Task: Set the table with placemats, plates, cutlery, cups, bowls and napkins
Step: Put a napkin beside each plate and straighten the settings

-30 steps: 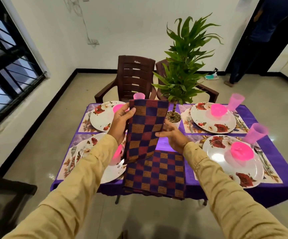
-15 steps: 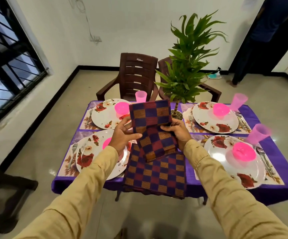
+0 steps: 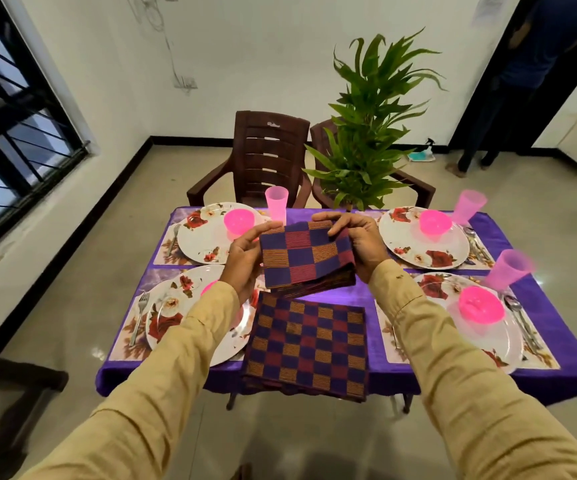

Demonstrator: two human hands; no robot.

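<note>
A folded checked napkin in purple, red and orange hangs above the middle of the table. My left hand grips its left edge and my right hand pinches its top right corner. Below it a stack of the same checked napkins lies at the near edge of the purple tablecloth. Several floral plates stand on placemats, each with a pink bowl: far left, far right, near left, near right. Pink cups stand beside them. Forks and spoons flank the plates.
A tall green potted plant rises from the table's far middle. Two brown plastic chairs stand behind the table. A barred window is on the left wall. A person's legs stand in the doorway at the back right. A dark chair is near left.
The napkin I held open and hanging tall has been folded down into a compact rectangle between both hands, lifted off the stack. The view moved slightly closer to the table.
</note>
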